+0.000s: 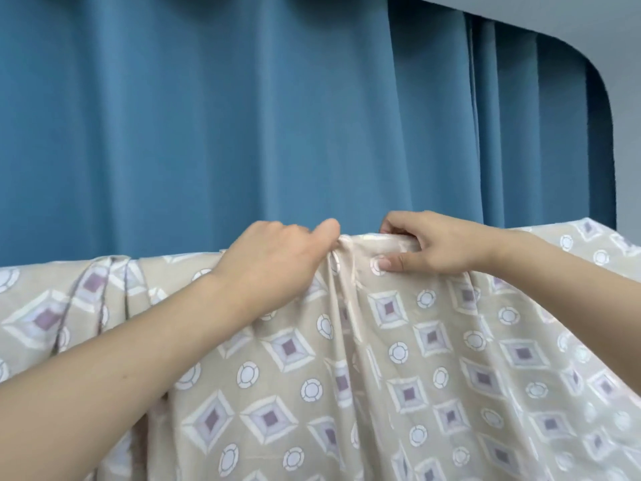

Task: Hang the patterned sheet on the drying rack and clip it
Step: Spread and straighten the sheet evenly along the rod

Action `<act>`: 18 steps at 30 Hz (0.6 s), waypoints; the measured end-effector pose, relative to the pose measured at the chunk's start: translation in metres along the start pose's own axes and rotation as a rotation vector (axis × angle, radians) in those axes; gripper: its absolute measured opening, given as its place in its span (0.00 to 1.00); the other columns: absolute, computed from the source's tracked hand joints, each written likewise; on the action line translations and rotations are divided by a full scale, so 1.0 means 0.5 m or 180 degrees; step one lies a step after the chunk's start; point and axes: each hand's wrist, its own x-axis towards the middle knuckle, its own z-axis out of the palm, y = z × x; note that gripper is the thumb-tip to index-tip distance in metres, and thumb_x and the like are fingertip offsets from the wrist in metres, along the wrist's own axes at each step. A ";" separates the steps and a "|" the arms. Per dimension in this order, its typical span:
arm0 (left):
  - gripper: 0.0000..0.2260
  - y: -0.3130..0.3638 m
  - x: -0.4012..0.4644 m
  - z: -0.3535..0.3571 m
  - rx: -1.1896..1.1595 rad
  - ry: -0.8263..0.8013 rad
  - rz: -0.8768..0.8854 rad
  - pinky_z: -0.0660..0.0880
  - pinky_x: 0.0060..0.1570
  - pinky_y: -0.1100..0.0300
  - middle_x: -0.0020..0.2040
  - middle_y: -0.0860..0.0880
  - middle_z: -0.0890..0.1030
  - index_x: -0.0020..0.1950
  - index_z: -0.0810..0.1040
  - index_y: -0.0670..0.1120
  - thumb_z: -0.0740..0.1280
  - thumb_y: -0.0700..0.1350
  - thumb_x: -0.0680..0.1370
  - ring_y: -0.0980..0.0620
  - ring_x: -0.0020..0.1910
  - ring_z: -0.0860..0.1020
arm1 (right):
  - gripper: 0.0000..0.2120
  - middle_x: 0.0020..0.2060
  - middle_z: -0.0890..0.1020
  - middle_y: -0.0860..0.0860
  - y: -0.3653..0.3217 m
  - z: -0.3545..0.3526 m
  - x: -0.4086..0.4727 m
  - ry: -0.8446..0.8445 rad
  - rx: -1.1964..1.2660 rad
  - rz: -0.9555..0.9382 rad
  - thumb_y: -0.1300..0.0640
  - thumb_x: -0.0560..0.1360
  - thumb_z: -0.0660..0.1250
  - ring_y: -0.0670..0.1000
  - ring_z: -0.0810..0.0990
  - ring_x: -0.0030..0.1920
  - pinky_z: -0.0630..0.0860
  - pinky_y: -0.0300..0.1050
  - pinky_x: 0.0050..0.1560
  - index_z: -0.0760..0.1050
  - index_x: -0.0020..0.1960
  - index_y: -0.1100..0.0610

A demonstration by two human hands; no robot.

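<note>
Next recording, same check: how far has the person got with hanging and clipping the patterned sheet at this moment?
Done: the beige sheet with diamond and circle print already hangs over a top line in front of the blue curtain; the rack itself is hidden.
In hand: the left hand and right hand pinch a bunched fold at the top edge.
Left: clipping; no clip is visible.

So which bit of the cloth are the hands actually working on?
Start at the blue curtain; below it hangs the patterned sheet. At its top edge, between the left hand and right hand, sits a shiny bunched fold, creased where the rest lies smooth.
</note>
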 end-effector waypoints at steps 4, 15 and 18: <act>0.14 -0.018 0.031 -0.012 0.0178 -0.0014 -0.0488 0.52 0.24 0.56 0.26 0.50 0.64 0.43 0.54 0.48 0.60 0.42 0.80 0.48 0.22 0.60 | 0.16 0.39 0.79 0.47 0.020 -0.003 0.000 0.0043 -0.0075 -0.0051 0.39 0.73 0.67 0.48 0.78 0.40 0.75 0.46 0.43 0.78 0.45 0.52; 0.10 -0.186 0.221 -0.017 0.0313 0.0195 -0.1215 0.58 0.29 0.57 0.30 0.46 0.66 0.46 0.63 0.43 0.58 0.30 0.71 0.45 0.29 0.67 | 0.17 0.38 0.76 0.49 -0.009 -0.121 0.130 0.1192 -0.1321 0.0657 0.46 0.81 0.56 0.55 0.75 0.44 0.71 0.48 0.40 0.74 0.41 0.55; 0.09 -0.199 0.269 -0.003 0.0510 -0.0107 -0.1333 0.59 0.29 0.58 0.33 0.46 0.69 0.46 0.68 0.44 0.60 0.31 0.73 0.43 0.35 0.70 | 0.16 0.39 0.77 0.52 -0.005 -0.146 0.202 0.1545 -0.1385 0.1265 0.46 0.81 0.56 0.59 0.76 0.43 0.68 0.46 0.38 0.74 0.43 0.55</act>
